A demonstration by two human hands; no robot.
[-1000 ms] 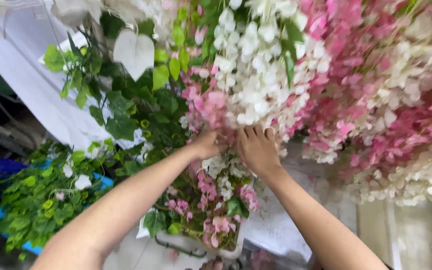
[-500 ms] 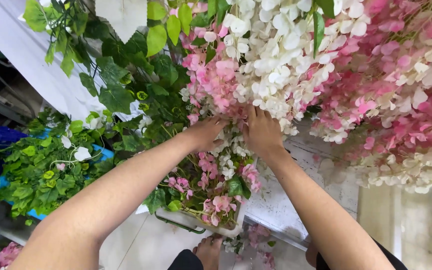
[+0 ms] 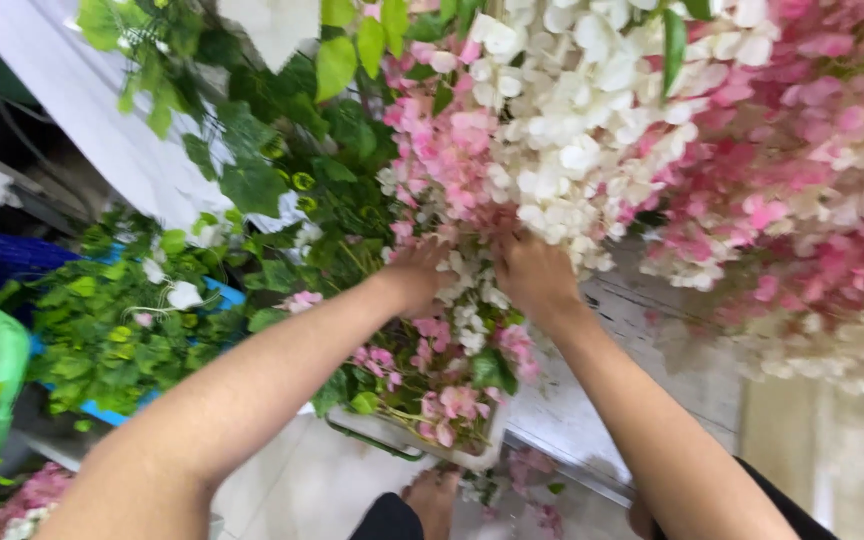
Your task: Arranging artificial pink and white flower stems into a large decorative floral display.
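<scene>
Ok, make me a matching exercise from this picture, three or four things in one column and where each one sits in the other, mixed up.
Things:
1. left hand
2. right hand
3. blue tub of greenery
4. bare foot

Places:
A. far left, low down
B. bottom, between the arms
C. under the pink blossoms
D. under the white blossoms

Pairs: 1-C, 2-D, 3-A, 4-B

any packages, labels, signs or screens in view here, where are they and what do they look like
No labels, signs or screens show.
Blue plastic crate: left of the arms, holding green leafy stems, only its edges visible.
Green plastic bag: far left edge, holding foliage.
Pale rectangular tub: below both hands, holding pink flower stems.
</scene>
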